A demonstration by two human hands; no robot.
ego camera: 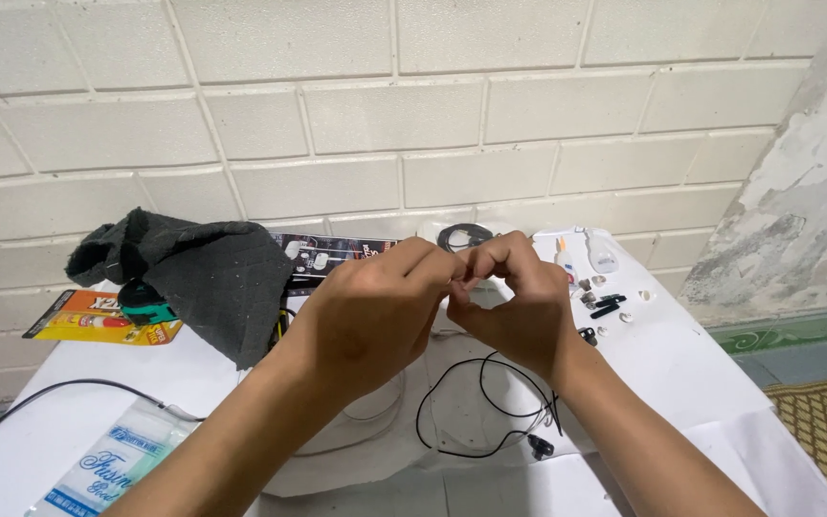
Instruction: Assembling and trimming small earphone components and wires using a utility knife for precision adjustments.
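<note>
My left hand (375, 311) and my right hand (519, 302) meet fingertip to fingertip above a white-covered table (681, 373). Both pinch something very small between them, hidden by the fingers. A thin black cable (452, 393) loops on the table under the hands and ends in a small black earbud piece (540, 446). Whether the cable reaches my fingers cannot be told.
A dark grey cloth (208, 273) lies at the back left over a green object (145, 304). An orange and yellow glue pack (98, 321) and a clear plastic bag (112, 469) lie left. Small black and silver parts (605, 306) and a white tube (565, 258) lie right, a black card (323, 254) behind. Brick wall behind.
</note>
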